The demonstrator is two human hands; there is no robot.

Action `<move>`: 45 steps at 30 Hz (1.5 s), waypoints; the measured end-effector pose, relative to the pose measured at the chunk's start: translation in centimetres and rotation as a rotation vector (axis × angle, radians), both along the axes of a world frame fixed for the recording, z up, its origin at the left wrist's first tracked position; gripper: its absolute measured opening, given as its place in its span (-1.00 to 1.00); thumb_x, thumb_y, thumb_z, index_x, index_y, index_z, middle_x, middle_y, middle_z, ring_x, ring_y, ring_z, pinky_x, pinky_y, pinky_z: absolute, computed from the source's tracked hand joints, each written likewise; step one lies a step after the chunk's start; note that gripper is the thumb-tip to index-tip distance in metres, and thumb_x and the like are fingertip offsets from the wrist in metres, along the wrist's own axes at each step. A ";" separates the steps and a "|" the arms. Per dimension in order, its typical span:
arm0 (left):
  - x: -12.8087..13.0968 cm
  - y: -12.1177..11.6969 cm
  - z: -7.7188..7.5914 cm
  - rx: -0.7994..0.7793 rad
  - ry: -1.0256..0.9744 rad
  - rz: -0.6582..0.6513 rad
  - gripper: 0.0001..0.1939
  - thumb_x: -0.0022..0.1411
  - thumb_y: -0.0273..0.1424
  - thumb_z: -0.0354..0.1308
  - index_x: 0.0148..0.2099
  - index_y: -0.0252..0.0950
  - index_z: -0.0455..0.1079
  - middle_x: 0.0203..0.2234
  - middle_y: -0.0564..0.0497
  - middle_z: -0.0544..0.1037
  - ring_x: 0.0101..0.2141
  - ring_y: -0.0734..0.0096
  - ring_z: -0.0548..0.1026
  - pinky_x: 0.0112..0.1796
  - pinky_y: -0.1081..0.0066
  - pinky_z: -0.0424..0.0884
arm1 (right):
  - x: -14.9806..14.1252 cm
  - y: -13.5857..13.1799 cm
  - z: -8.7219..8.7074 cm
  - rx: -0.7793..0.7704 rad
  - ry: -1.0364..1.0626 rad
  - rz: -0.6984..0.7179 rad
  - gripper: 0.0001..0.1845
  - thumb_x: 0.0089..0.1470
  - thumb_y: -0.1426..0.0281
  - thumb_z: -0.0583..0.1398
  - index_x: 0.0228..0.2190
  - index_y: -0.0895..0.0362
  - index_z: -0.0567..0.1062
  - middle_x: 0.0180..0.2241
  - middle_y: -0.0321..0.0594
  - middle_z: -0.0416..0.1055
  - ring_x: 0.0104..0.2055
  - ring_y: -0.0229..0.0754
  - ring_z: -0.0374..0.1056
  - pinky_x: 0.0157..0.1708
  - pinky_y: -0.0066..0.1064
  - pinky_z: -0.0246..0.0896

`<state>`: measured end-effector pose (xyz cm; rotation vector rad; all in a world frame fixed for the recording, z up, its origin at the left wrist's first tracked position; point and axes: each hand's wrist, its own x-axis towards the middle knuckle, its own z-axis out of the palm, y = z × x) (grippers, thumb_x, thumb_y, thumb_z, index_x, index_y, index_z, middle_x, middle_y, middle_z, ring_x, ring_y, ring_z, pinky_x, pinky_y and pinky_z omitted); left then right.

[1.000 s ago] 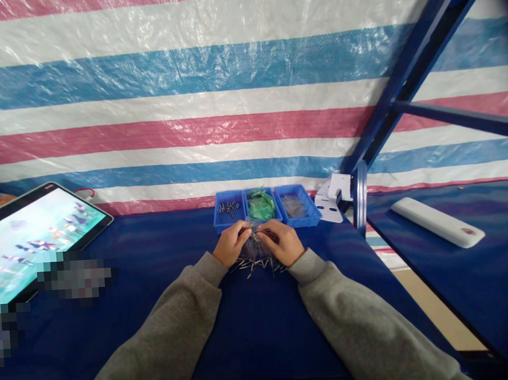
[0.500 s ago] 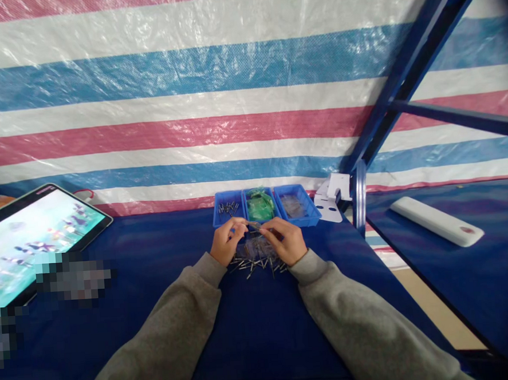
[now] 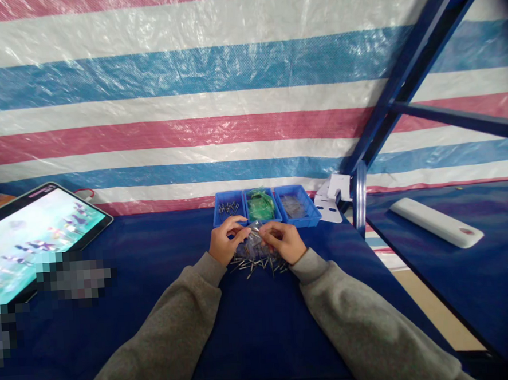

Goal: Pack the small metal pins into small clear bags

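My left hand [image 3: 227, 241] and my right hand [image 3: 284, 241] meet over the middle of the table, fingertips close together. Between them is a small clear plastic bag [image 3: 256, 227], its edge pinched by my right thumb and forefinger. My left thumb and fingers are curled at the other side of the bag; a small shiny bit shows there, too small to name. Below the hands lies a pile of thin metal pins [image 3: 250, 266], with more clear plastic bags [image 3: 252, 249] among them, partly covered by my hands.
Three blue trays stand behind my hands: the left tray [image 3: 215, 210] with metal pins, the middle with a green plastic bag [image 3: 260, 205], the right with clear bags [image 3: 294, 206]. A tablet [image 3: 37, 243] lies left. White brackets [image 3: 329, 208] and a white oblong case [image 3: 436, 222] are right.
The small bag between my hands now shows more openly, hanging over the pile. My left fingers have spread a little and my right fingertips have shifted slightly.
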<state>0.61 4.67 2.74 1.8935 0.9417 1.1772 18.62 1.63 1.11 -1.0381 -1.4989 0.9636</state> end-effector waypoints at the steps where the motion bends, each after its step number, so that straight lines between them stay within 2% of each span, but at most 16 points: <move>1: 0.0 0.0 0.1 0.013 -0.007 0.024 -0.71 0.11 -0.28 0.12 -0.14 -0.34 0.35 -0.49 0.01 0.49 -0.55 0.54 0.43 -0.46 0.53 0.39 | 0.2 0.2 0.0 -0.009 0.056 -0.022 -0.71 -0.06 0.18 0.19 -0.44 0.18 0.43 -0.63 -0.30 0.38 -0.71 -0.36 0.19 -0.71 -0.51 0.14; 3: -0.1 0.0 0.2 0.041 -0.017 0.069 -0.73 0.15 -0.27 0.07 -0.17 -0.35 0.37 -0.47 0.00 0.48 -0.55 0.55 0.41 -0.49 0.54 0.38 | 0.9 0.7 0.1 0.003 0.174 -0.153 -0.68 -0.07 0.17 0.19 -0.42 0.19 0.42 -0.64 -0.31 0.36 -0.71 -0.36 0.19 -0.72 -0.51 0.13; 5: -0.2 0.0 0.2 0.063 -0.015 0.095 -0.74 0.17 -0.26 0.05 -0.22 -0.35 0.38 -0.49 0.00 0.48 -0.58 0.57 0.39 -0.52 0.55 0.36 | 1.7 1.3 0.1 0.025 0.264 -0.350 -0.62 -0.06 0.14 0.17 -0.33 0.21 0.42 -0.59 -0.26 0.39 -0.69 -0.33 0.22 -0.74 -0.50 0.14; 8: -0.3 0.1 0.0 0.086 -0.003 0.129 -0.75 0.17 -0.26 0.05 -0.25 -0.35 0.39 -0.51 0.01 0.47 -0.60 0.58 0.38 -0.54 0.55 0.33 | 2.7 1.9 0.0 0.049 0.272 -0.516 -0.42 -0.06 0.12 0.16 -0.06 0.23 0.31 -0.30 -0.05 0.44 -0.60 -0.26 0.33 -0.69 -0.43 0.23; 10: -0.4 0.1 0.0 0.098 0.006 0.162 -0.75 0.17 -0.26 0.04 -0.26 -0.35 0.39 -0.53 0.02 0.47 -0.62 0.59 0.37 -0.55 0.56 0.32 | 3.0 1.8 -0.1 0.084 0.194 -0.547 -0.38 -0.02 0.13 0.13 0.01 0.22 0.25 -0.19 0.01 0.41 -0.57 -0.25 0.35 -0.66 -0.40 0.26; 12: -0.5 0.2 0.2 0.117 0.029 0.202 -0.75 0.17 -0.27 0.04 -0.26 -0.35 0.40 -0.54 0.03 0.47 -0.64 0.59 0.35 -0.57 0.56 0.29 | 2.8 1.4 0.0 0.139 0.028 -0.541 -0.49 0.02 0.16 0.10 -0.05 0.19 0.33 -0.26 -0.06 0.43 -0.58 -0.27 0.32 -0.62 -0.41 0.25; 14: -0.8 0.3 0.5 0.153 0.105 0.224 -0.76 0.17 -0.28 0.04 -0.27 -0.35 0.41 -0.58 0.04 0.47 -0.64 0.59 0.34 -0.57 0.57 0.26 | 2.3 0.8 0.1 0.218 -0.201 -0.509 -0.65 0.05 0.20 0.08 -0.22 0.16 0.45 -0.38 -0.16 0.44 -0.56 -0.28 0.30 -0.55 -0.41 0.24; 17: -1.3 0.6 0.8 0.256 0.317 0.183 -0.79 0.15 -0.29 0.06 -0.33 -0.31 0.45 -0.67 0.08 0.42 -0.64 0.57 0.33 -0.54 0.55 0.21 | 1.5 0.3 0.2 0.318 -0.516 -0.380 -0.78 0.06 0.30 0.09 -0.40 0.13 0.49 -0.46 -0.23 0.42 -0.49 -0.27 0.29 -0.43 -0.43 0.20; 20: -1.6 0.9 0.6 0.342 0.482 0.106 -0.81 0.14 -0.31 0.08 -0.35 -0.27 0.47 -0.64 0.07 0.46 -0.62 0.55 0.34 -0.49 0.53 0.21 | 1.0 0.3 0.0 0.268 -0.762 -0.275 -0.84 0.03 0.35 0.12 -0.41 0.11 0.49 -0.50 -0.25 0.41 -0.44 -0.25 0.31 -0.41 -0.45 0.16; 25: -1.4 0.9 -0.4 0.371 0.570 0.052 -0.80 0.17 -0.31 0.04 -0.33 -0.25 0.46 -0.56 0.04 0.51 -0.57 0.52 0.39 -0.44 0.52 0.22 | 1.2 0.7 -0.7 0.103 -1.009 -0.327 -0.84 0.02 0.34 0.13 -0.33 0.07 0.48 -0.41 -0.21 0.46 -0.36 -0.19 0.35 -0.44 -0.44 0.10; 29: -0.9 0.5 -0.7 0.370 0.560 0.037 -0.78 0.19 -0.30 0.02 -0.32 -0.25 0.46 -0.55 0.04 0.52 -0.58 0.53 0.38 -0.45 0.53 0.22 | 1.3 0.8 -1.0 0.052 -1.097 -0.318 -0.88 0.02 0.36 0.12 -0.39 0.06 0.46 -0.41 -0.21 0.47 -0.36 -0.19 0.36 -0.49 -0.46 0.06; 37: -0.1 -0.5 -1.3 0.431 0.531 0.074 -0.76 0.22 -0.33 -0.02 -0.25 -0.27 0.46 -0.44 0.00 0.56 -0.56 0.53 0.42 -0.45 0.53 0.26 | 0.9 0.8 -1.2 0.088 -1.100 -0.307 -0.85 0.06 0.39 0.05 -0.39 0.08 0.43 -0.41 -0.21 0.44 -0.37 -0.22 0.34 -0.50 -0.47 0.02; 45: -0.2 -0.4 -1.6 0.394 0.389 0.158 -0.75 0.21 -0.30 -0.01 -0.26 -0.30 0.46 -0.44 -0.04 0.55 -0.53 0.49 0.43 -0.39 0.49 0.33 | 0.6 0.4 -0.8 0.244 -0.867 -0.300 -0.88 0.01 0.39 0.07 -0.44 0.12 0.41 -0.48 -0.26 0.37 -0.45 -0.26 0.28 -0.45 -0.48 0.06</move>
